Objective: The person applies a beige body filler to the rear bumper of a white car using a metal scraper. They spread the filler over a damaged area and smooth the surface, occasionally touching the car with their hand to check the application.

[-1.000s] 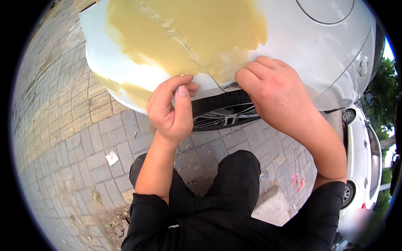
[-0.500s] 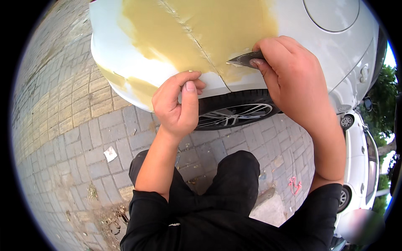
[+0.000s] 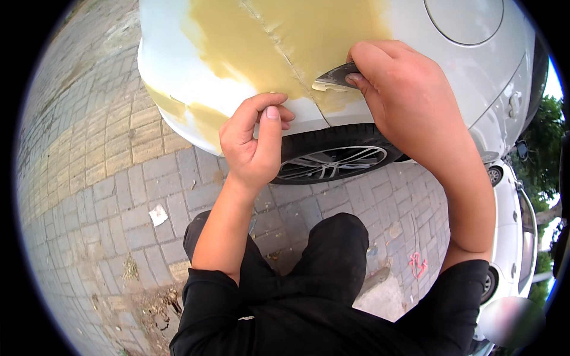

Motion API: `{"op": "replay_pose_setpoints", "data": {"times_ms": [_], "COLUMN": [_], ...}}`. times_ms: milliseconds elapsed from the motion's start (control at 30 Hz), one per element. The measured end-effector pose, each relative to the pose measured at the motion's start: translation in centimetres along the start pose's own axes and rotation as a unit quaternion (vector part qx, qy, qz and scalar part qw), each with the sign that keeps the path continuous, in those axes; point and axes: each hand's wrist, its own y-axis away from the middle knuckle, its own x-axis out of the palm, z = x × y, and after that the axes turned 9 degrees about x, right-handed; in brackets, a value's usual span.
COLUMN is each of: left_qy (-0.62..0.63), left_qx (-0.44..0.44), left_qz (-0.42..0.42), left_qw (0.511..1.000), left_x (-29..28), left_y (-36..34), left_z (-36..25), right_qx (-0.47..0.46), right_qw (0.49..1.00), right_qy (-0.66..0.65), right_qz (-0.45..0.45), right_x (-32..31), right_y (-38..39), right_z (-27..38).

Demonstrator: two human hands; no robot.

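Observation:
My right hand (image 3: 409,98) pinches a dark, thin putty scraper (image 3: 335,76) with pale filler along its edge. The scraper's tip is at the seam (image 3: 297,71) between body panels of a white car. Around that seam spreads a broad yellow-tan patch of filler (image 3: 231,47), with more filler on the bumper at the left. Just below the patch, my left hand (image 3: 249,136) hovers palm inward, its fingers loosely curled and the thumb apart, holding nothing. A small pale dab sits on its index finger. Whether the scraper's edge touches the panel is hard to tell.
Below the panel is the wheel (image 3: 332,165) under its arch. A round fuel flap (image 3: 466,21) lies up right. Another white car (image 3: 504,237) stands at the right. Paving bricks hold a scrap of white paper (image 3: 158,215), a pink string (image 3: 417,265) and a stone block (image 3: 380,295).
My right hand and the scraper have moved slightly up and left, nearer the seam. More pale filler shows along the scraper's edge. My left hand keeps much the same pose.

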Motion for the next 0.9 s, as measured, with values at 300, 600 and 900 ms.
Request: {"op": "replay_pose_setpoints", "data": {"times_ms": [300, 600, 900], "left_qy": [0.022, 0.038, 0.035], "left_qx": [-0.023, -0.021, -0.026], "left_qz": [-0.016, -0.028, -0.034], "left_qw": [0.999, 0.999, 0.998], "left_x": [0.2, -0.2, -0.1], "left_y": [-0.1, -0.2, 0.0], "left_z": [-0.7, -1.9, -1.4], "right_qx": [-0.018, -0.05, -0.098], "right_qw": [1.0, 0.993, 0.995], "right_qy": [0.016, 0.026, 0.021], "right_qz": [0.01, 0.106, 0.024], "right_x": [0.4, 0.8, -0.2], "right_y": [-0.2, 1.2, -2.0], "right_z": [-0.1, -0.1, 0.7]}}
